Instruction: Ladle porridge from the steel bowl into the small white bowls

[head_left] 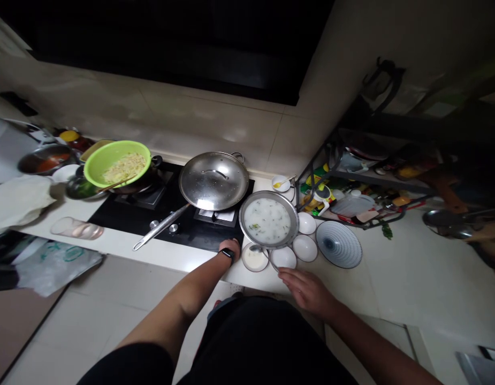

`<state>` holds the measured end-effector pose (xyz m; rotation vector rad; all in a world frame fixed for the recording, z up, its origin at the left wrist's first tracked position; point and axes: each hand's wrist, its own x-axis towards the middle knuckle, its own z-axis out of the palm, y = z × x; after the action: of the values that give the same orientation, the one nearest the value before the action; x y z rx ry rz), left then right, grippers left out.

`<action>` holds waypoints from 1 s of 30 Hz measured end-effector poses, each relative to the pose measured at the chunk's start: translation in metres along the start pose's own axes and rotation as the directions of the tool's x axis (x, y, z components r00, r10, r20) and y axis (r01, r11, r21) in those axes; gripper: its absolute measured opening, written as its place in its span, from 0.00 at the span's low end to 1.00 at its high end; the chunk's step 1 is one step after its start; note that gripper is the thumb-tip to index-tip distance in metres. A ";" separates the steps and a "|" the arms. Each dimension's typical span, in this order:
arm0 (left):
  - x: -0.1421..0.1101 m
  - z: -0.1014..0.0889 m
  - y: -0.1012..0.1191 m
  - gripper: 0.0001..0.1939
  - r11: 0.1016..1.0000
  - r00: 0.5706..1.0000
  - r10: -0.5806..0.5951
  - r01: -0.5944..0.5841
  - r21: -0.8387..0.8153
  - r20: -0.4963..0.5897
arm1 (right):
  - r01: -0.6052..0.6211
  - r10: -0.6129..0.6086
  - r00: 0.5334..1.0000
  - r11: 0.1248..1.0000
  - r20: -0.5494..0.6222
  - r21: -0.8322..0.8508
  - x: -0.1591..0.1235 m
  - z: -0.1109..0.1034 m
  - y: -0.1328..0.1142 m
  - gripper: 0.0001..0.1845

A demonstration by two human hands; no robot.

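Observation:
My left hand (230, 247), with a dark watch on its wrist, rests at the stove's front right corner. Its fingers are mostly hidden, and a small bowl of creamy liquid (256, 259) with a spoon in it stands just to its right. My right hand (305, 289) is at the counter's front edge, its fingers stretched out and the tips at the near rim of a small white bowl (283, 258). Behind these bowls sits a wide metal pan (268, 219) of white soup with green bits. Two more small white bowls, one of them nearer (305, 248), stand beside the pan.
A lidded wok (213, 181) sits on the black stove (183, 234), its long handle pointing front left. Left of it are a green basin (95, 167) of pale shredded food and a drinking glass (76, 228). Right stand a blue-patterned bowl (339, 244) and a crowded rack (351, 184).

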<state>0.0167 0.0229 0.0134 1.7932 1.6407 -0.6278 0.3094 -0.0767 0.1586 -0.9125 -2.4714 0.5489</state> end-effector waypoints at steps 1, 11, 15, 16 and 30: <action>0.000 0.000 0.000 0.31 1.000 1.000 -0.011 0.011 0.005 -0.003 | -0.011 0.010 1.000 1.000 0.017 0.022 -0.001 0.006 0.000 0.20; -0.004 0.001 0.000 0.26 0.999 1.000 -0.009 0.010 0.034 -0.029 | -0.585 0.731 0.683 0.540 0.008 0.604 -0.007 0.047 0.018 0.30; -0.003 0.002 -0.001 0.26 0.999 0.999 -0.001 0.003 0.044 -0.035 | -0.544 0.919 0.385 0.156 0.081 0.824 -0.003 0.050 0.026 0.39; -0.003 0.003 -0.001 0.26 0.999 0.999 -0.004 0.005 0.042 -0.037 | -0.523 0.931 0.349 0.100 0.106 0.847 -0.002 0.049 0.028 0.40; 0.002 0.002 -0.001 0.32 1.000 1.000 -0.008 0.008 0.012 0.002 | -0.336 0.949 0.300 0.201 -0.097 0.920 0.017 -0.007 0.077 0.29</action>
<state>0.0158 0.0229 0.0106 1.7949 1.6470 -0.6435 0.3401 -0.0095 0.1307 -1.4923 -0.7032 1.2002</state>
